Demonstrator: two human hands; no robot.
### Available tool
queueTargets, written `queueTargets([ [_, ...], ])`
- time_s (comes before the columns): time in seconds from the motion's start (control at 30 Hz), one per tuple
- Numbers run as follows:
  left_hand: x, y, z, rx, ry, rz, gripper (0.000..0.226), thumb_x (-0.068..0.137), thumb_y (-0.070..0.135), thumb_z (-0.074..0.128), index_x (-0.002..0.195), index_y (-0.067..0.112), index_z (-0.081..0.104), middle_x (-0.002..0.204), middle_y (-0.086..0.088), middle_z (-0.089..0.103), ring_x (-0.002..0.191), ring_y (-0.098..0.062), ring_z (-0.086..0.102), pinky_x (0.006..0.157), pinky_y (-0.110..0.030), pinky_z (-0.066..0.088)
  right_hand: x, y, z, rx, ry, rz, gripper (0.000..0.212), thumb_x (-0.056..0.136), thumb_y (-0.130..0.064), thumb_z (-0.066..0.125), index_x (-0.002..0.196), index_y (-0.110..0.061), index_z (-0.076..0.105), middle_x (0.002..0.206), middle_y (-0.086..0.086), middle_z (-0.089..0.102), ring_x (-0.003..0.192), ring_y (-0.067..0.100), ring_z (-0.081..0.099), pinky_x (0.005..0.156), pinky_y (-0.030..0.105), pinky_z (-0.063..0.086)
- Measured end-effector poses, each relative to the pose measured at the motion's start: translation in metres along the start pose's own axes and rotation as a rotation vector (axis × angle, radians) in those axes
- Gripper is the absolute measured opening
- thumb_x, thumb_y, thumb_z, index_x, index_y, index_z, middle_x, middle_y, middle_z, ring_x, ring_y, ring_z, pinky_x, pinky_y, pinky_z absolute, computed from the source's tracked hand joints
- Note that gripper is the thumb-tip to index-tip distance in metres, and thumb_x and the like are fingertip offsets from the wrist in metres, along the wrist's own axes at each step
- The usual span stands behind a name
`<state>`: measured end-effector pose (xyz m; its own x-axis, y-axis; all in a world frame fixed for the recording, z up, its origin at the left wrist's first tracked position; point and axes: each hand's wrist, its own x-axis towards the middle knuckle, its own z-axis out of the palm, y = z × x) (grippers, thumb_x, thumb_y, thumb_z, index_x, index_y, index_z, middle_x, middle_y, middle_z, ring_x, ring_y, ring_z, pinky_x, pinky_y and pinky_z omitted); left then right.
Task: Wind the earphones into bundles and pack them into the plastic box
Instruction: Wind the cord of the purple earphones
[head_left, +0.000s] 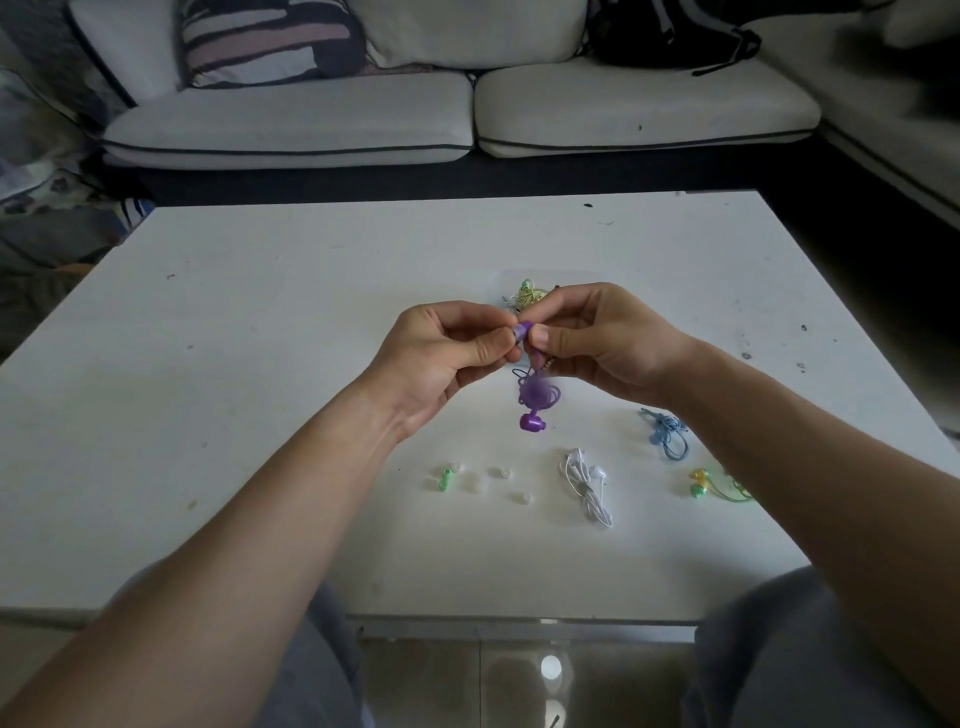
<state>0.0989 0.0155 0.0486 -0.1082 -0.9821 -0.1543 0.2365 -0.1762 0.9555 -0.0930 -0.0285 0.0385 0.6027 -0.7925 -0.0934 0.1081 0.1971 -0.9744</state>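
Purple earphones (537, 397) dangle over the desk (260, 364), pinched between left hand (447, 348) and right hand (608, 343). Recommend a firm grip either side and even loops before transfer to the plastic box (506, 278) just behind.

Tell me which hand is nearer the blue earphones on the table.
Right. The right hand hovers just left of and beyond the blue earphones, gripping the purple earphones; the left hand grips the same pair, farther left.
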Motion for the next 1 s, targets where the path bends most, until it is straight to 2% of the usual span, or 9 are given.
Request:
queueTargets([
  [0.1,0.002,-0.002,0.000,0.083,0.040,0.021,0.015,0.082,-0.010,0.066,0.085,0.004,0.070,0.075,-0.008,0.072,0.067,-0.019,0.071,0.070,-0.022,0.057,0.000,0.002,0.001,-0.052,0.050,-0.026,0.011,0.079,-0.006,0.069,0.088,-0.005,0.074,0.077,0.015,0.070,0.070,0.021,0.067,0.074,0.032,0.060],
  [0.27,0.007,-0.003,-0.006,0.188,0.117,0.068,0.013,0.084,-0.003,0.069,0.088,0.009,0.072,0.084,-0.009,0.070,0.079,-0.023,0.070,0.088,-0.032,0.057,0.004,0.004,0.011,-0.212,0.225,-0.168,0.006,0.087,0.004,0.070,0.093,0.005,0.071,0.087,0.029,0.069,0.070,0.025,0.067,0.075,0.036,0.060],
  [0.43,0.005,-0.003,-0.005,0.139,0.128,0.104,0.011,0.087,-0.002,0.067,0.088,0.007,0.071,0.080,-0.008,0.073,0.075,-0.020,0.071,0.078,-0.025,0.058,0.005,0.003,0.015,-0.294,0.291,-0.244,0.006,0.085,0.004,0.072,0.091,0.003,0.072,0.087,0.022,0.074,0.073,0.027,0.069,0.078,0.039,0.060],
  [0.63,0.005,-0.003,-0.003,0.059,0.080,0.086,0.014,0.088,-0.003,0.064,0.095,0.007,0.072,0.085,-0.008,0.075,0.078,-0.017,0.071,0.077,-0.022,0.056,0.003,0.002,0.014,-0.305,0.333,-0.269,0.011,0.084,0.004,0.074,0.095,0.004,0.072,0.086,0.012,0.077,0.077,0.029,0.072,0.081,0.041,0.061],
  [0.77,0.005,-0.004,-0.004,0.086,0.078,0.112,0.014,0.086,-0.004,0.067,0.090,0.009,0.072,0.083,-0.008,0.074,0.076,-0.018,0.070,0.076,-0.023,0.055,0.003,0.002,0.014,-0.323,0.321,-0.270,0.011,0.084,0.005,0.073,0.094,0.002,0.072,0.084,0.016,0.075,0.076,0.028,0.072,0.080,0.040,0.061],
  [1.0,0.005,-0.005,-0.003,0.201,0.118,0.213,0.011,0.085,-0.003,0.070,0.094,0.004,0.074,0.081,-0.011,0.075,0.077,-0.021,0.072,0.078,-0.026,0.057,0.004,0.003,0.013,-0.341,0.318,-0.273,0.009,0.084,0.005,0.073,0.091,-0.001,0.073,0.082,0.019,0.074,0.074,0.032,0.072,0.079,0.041,0.061],
])
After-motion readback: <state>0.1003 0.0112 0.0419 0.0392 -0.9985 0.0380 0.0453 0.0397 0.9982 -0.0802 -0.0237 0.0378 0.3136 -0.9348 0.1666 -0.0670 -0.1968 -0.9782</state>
